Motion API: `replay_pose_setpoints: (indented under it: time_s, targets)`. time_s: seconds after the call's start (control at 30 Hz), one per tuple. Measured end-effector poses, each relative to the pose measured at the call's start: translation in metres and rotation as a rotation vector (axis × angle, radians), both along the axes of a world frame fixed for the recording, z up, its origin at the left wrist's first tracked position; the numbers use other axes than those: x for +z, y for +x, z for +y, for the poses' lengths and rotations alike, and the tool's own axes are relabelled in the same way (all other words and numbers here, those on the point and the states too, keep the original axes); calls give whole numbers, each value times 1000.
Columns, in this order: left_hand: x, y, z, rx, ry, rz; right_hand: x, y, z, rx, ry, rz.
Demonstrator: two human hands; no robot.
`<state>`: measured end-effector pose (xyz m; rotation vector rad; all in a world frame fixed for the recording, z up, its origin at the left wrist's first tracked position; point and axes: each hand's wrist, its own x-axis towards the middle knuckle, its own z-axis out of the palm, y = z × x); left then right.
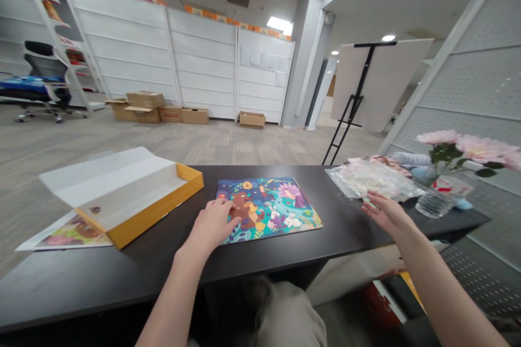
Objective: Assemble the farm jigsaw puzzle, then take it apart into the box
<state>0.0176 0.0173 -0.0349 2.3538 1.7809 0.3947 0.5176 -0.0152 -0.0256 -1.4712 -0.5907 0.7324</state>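
A colourful picture board with animals [280, 209], possibly a jigsaw puzzle, lies flat on the dark table. My left hand [215, 220] rests over its left edge, palm down, thumb apart from the other fingers, gripping nothing that I can see. Off to the right, my right hand [385, 211] is raised above the table with its fingers stretched out. It is at the near edge of a pile of clear plastic bags [370, 180]; whether it touches them I cannot tell.
At the left, an open yellow box with white inside [158, 211] sits partly over a printed sheet [73, 233]. A clear vase [435, 203] with pink flowers [480, 146] stands at the right end of the black table [171, 260]. Behind are an easel [362, 87] and cardboard boxes [144, 105].
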Motion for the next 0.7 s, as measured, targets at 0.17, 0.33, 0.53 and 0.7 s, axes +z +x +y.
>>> replay_pose_setpoints:
  time_s: [0.17,0.33,0.53,0.7]
  targets:
    - [-4,-1,4,-4,-13,20,-6,34,10,-300,-75,-187]
    - [-3,-1,1,-23,-5,24,-5,56,17,-351,-113,-170]
    - [1,-2,-6,-48,1,-1,4,61,25,-351,-54,-206]
    - [2,-1,-8,-56,23,29,16,59,29,-377,35,-374]
